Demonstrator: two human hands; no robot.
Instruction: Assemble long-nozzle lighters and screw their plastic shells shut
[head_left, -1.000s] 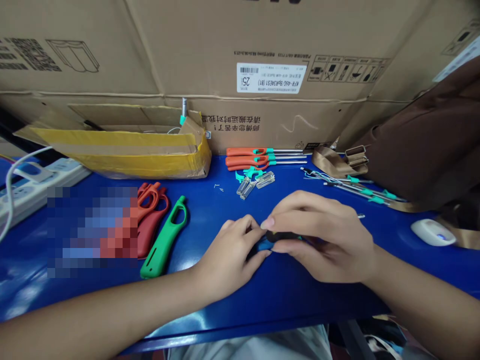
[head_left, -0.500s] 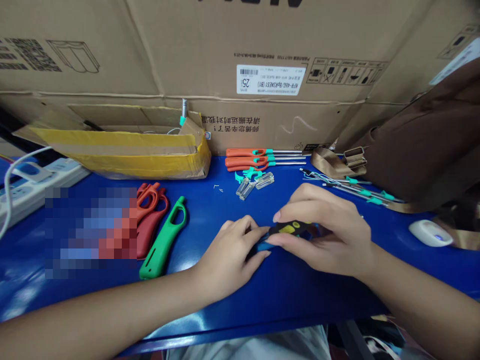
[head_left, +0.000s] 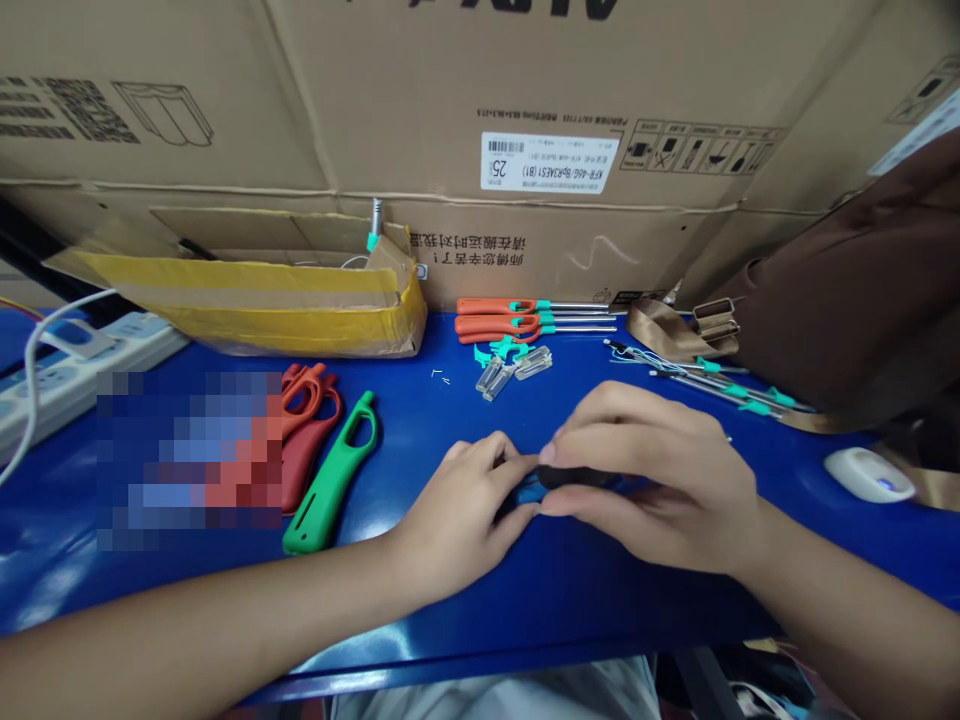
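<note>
My left hand (head_left: 465,515) is closed low over the table, thumb and forefinger pinching a blue lighter casing (head_left: 531,492) that is mostly covered by the fingers. From the right, my right hand (head_left: 652,480) grips the black handle of a screwdriver (head_left: 574,476) between thumb and fingers. The handle lies nearly level and points toward the left hand; its tip is hidden there. A green lighter casing (head_left: 330,485) rests to the left of my left forearm, beside red lighter casings (head_left: 304,440).
Orange lighters with metal tubes (head_left: 499,327), teal triggers (head_left: 506,349) and clear fuel tanks (head_left: 495,378) lie behind my hands. Loose metal tubes (head_left: 727,385) and a white mouse-like device (head_left: 870,474) are to the right. A yellow-taped box (head_left: 300,310) and power strip (head_left: 90,365) stand left.
The screwdriver handle has turned in my right hand, so its yellow marks no longer show. My right fingers have shifted slightly around it. My left hand keeps its hold, and the view has shifted a little.
</note>
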